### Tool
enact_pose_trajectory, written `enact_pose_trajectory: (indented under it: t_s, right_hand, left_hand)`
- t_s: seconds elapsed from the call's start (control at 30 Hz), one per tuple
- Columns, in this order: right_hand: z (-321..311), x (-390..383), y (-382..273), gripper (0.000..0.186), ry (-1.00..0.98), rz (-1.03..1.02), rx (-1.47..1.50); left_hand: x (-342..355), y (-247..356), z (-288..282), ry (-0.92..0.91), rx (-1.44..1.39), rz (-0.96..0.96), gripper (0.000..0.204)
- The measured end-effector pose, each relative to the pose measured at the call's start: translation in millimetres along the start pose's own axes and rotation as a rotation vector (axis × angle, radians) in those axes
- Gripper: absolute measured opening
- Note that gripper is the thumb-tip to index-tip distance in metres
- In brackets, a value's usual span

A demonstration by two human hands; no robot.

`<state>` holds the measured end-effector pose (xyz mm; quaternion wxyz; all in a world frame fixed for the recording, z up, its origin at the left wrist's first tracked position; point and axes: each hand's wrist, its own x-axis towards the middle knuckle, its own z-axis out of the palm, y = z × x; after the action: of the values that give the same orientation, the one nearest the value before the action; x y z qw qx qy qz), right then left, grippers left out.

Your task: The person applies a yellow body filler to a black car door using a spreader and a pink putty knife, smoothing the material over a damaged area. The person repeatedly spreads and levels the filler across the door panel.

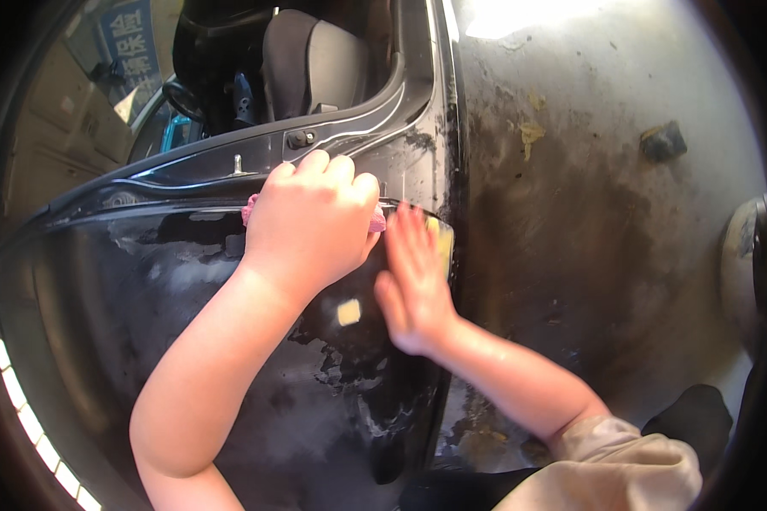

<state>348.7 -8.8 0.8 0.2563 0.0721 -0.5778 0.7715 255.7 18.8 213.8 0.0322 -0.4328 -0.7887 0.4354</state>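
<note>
My left hand (307,217) is closed over a pink, rough-surfaced pad or wad (377,221), pressed at the upper edge of a black car body panel (179,341). Most of that pink thing is hidden under my palm and fingers, so its kind cannot be told. To the right, my right hand (416,272) has its fingers stretched out at the panel's right edge, with nothing seen in it. Dull grey, sanded-looking patches and black paint cover the panel. A pale yellow patch (348,312) lies between my forearms, and another yellow patch (441,243) shows beside my right fingers.
Above the panel, the car opening shows a dark seat (332,64); a metal pin (237,164) rises from the ledge. On the stained floor (571,213) at right are a dark block (663,141) and yellowish scraps (531,136). A rounded pale object (740,255) stands at the far right.
</note>
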Motion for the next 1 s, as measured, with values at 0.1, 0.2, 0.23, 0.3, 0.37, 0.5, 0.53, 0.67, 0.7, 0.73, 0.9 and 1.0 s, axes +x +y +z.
enact_pose_trajectory:
  t_s: [0.1, 0.2, 0.23, 0.3, 0.37, 0.5, 0.53, 0.67, 0.7, 0.73, 0.9, 1.0]
  right_hand:
    - [4, 23, 7, 0.077, 0.036, 0.138, 0.083]
    - [1, -26, -38, 0.079, -0.095, 0.019, 0.023]
    - [7, -41, -31, 0.080, -0.104, -0.092, -0.033]
    - [-3, -15, -10, 0.078, -0.035, -0.057, 0.033]
    - [4, 20, 21, 0.075, 0.098, 0.117, 0.005]
    - [-2, -23, -31, 0.076, -0.065, 0.025, 0.016]
    - [-5, -29, -32, 0.077, -0.083, -0.032, 0.007]
    - [2, 21, 16, 0.077, 0.072, 0.026, 0.017]
    - [3, 28, 21, 0.075, 0.070, 0.040, 0.028]
    - [5, 18, 9, 0.075, 0.056, 0.062, 0.046]
    - [-9, -30, -8, 0.078, -0.122, -0.159, 0.012]
    - [-7, 18, 23, 0.078, -0.019, -0.024, 0.039]
  left_hand:
    - [-4, 1, 0, -0.002, 0.008, 0.017, 0.024]
    - [5, 2, -6, -0.004, -0.008, 0.029, 0.029]
    - [6, 4, -2, 0.004, -0.016, 0.030, 0.028]
    - [1, 6, 0, 0.003, -0.018, 0.019, 0.027]
    - [-3, 7, 4, -0.014, -0.008, 0.013, 0.024]
    - [0, 6, -8, -0.012, -0.001, 0.025, 0.021]
    - [0, 6, -5, -0.009, -0.016, 0.029, 0.020]
    - [-4, 8, 5, 0.004, 0.017, 0.032, 0.020]
    - [-5, 7, 7, 0.000, 0.022, 0.022, 0.020]
    - [-8, 6, 5, -0.008, 0.014, 0.032, 0.019]
    - [9, 4, -5, 0.012, 0.022, 0.060, 0.016]
    - [1, 6, 4, -0.010, -0.001, 0.076, 0.014]
